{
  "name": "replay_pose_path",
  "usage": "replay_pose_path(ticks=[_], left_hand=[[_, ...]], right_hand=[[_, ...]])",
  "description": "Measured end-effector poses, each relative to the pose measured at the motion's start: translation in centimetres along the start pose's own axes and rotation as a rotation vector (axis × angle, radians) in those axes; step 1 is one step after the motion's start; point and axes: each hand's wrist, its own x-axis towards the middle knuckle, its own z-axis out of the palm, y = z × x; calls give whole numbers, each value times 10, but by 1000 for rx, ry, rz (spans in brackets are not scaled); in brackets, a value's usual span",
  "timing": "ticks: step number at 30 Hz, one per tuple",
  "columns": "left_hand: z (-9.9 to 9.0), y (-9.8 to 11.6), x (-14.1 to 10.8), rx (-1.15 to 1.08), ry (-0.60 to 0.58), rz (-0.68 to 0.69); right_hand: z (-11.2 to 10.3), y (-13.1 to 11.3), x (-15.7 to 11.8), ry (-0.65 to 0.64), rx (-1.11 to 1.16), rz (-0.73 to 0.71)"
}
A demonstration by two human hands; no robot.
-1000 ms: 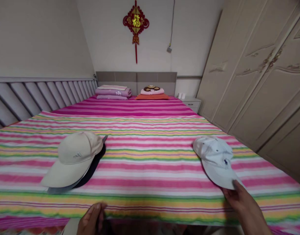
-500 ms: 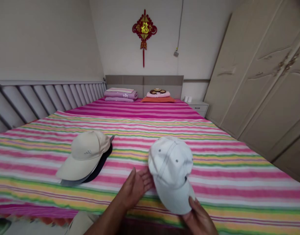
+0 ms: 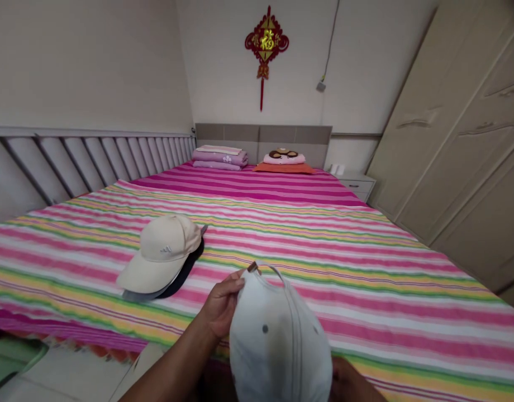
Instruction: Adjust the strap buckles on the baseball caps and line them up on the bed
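Note:
A white baseball cap (image 3: 277,340) is up off the bed, close to the camera, with its crown facing me and its back strap and small buckle at the top. My left hand (image 3: 219,304) grips the cap near the strap opening. My right hand (image 3: 351,381) is partly hidden behind the cap's lower right edge and holds it there. To the left on the bed, a beige cap (image 3: 160,254) lies on top of a dark navy cap (image 3: 185,273), with a grey brim (image 3: 139,295) showing beneath them.
The pink, yellow and green striped bedsheet (image 3: 344,279) covers a wide bed. Folded bedding (image 3: 218,158) and a pillow (image 3: 283,160) lie by the headboard (image 3: 263,137). A cream wardrobe (image 3: 453,123) stands right, a slatted wall panel (image 3: 85,162) left, and a green object (image 3: 14,363) sits on the floor.
The white cap has risen off the bed and come closer, turning its strap upward. Both hands now hold it. The view has swung, shifting the room to the right.

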Motion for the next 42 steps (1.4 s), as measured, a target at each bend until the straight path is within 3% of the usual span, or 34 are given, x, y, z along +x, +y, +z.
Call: replay_pose_path(ticks=[3,5,10,14,19,25,35,42], left_hand=[[9,-1,-2,61,-124,-99],[14,-3,-3,108,-186,-171],[19,-6,-7,200,-201,-232],[19,-4,-10,231,-195,-251],[15,-6,-8,222,-208,-268],[11,-14,-5,299,-121,-236],[24,-14,-3,403,27,-248],[23,-25,-2,388,12,-176]], right_hand=[[-6,-47,4,275,-129,-182],[-1,-77,6,368,-141,-309],[31,-117,15,116,-34,-451],[46,-118,22,36,184,-351],[46,-113,23,-22,381,-326],[45,-112,23,-81,400,-313],[45,-116,26,-150,399,-282],[56,-118,26,-68,489,-291]])
